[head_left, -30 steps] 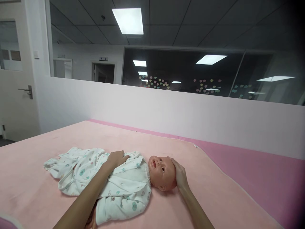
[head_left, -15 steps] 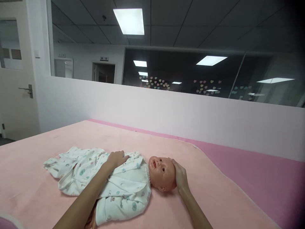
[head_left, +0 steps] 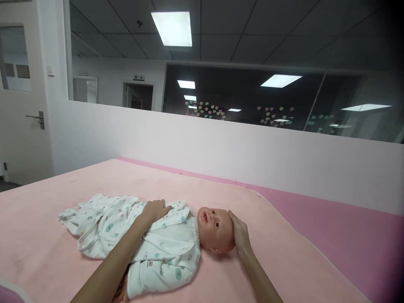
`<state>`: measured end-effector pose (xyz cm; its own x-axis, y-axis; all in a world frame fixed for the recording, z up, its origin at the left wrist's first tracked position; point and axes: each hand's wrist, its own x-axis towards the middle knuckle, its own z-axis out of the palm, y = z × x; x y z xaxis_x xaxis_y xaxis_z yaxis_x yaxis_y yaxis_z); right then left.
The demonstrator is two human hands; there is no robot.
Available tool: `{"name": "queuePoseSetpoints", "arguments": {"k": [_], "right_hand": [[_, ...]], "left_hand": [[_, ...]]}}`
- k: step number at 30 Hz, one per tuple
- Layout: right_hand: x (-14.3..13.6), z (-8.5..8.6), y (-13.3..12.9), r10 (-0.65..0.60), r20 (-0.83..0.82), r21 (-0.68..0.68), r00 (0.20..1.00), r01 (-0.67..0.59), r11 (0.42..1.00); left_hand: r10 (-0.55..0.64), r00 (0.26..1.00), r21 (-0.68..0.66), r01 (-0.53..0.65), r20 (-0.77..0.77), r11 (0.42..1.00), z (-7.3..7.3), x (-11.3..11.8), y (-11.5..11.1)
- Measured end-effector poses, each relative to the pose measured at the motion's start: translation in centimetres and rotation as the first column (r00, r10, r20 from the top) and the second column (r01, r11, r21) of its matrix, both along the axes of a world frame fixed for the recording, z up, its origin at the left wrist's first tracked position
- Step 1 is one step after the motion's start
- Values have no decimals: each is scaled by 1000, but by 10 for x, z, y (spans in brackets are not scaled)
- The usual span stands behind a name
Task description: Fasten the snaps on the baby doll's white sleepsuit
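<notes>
A wide bed surface covered by a soft, pale pink fleece blanket (head_left: pixel 284 261) is spread beneath both hands, with a darker pink sheet (head_left: pixel 347 235) exposed beyond the right hand, and a plain white partition wall (head_left: pixel 221 143) stands well behind them.

Between the two hands a baby doll (head_left: pixel 189 240) is laid on its back, dressed in a white cotton sleepsuit printed with small teal and grey motifs (head_left: pixel 158 248). The cloth is loose and rumpled, its empty-looking legs trailing out to the far side of the left hand.

The doll's head of smooth, hard, flesh-toned plastic (head_left: pixel 214 230) is rounded and glossy. It is cupped at the crown by the right hand (head_left: pixel 240 235), fingers curved open against it, not clenched.

The left hand (head_left: pixel 154 210) is laid flat and open on the doll's chest, palm pressed into the fabric.

A slip is judged possible: the slick plastic crown could roll out of the shallow cupping, and the slack cloth could slide over the body under the left palm.
</notes>
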<state>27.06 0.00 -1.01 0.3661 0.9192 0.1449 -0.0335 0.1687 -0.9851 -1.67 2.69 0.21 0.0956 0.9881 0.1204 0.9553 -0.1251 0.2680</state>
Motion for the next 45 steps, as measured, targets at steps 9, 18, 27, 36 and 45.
{"name": "queuePoseSetpoints", "arguments": {"k": [9, 18, 27, 36, 45], "right_hand": [[-5, 10, -8, 49, -94, -21, 994, -51, 998], [-7, 6, -6, 38, -104, -15, 994, -40, 999], [-22, 8, -37, -563, 523, 780, 640, -94, 619], [-108, -17, -71, -208, 894, 423, 396, -592, 686], [-125, -4, -39, -143, 893, 350, 428, -459, 817]], "left_hand": [[2, 1000, 12, -3, 21, 1000, -2, -1, 1], [39, 996, 39, -42, 77, 998, 0, -3, 2], [-506, 790, 360, 387, 345, 849, 21, 34, -48], [-403, 525, 273, 309, 750, 911, 9, 39, -33], [-241, 58, 220, 246, 969, 944, -2, 39, -25]]}}
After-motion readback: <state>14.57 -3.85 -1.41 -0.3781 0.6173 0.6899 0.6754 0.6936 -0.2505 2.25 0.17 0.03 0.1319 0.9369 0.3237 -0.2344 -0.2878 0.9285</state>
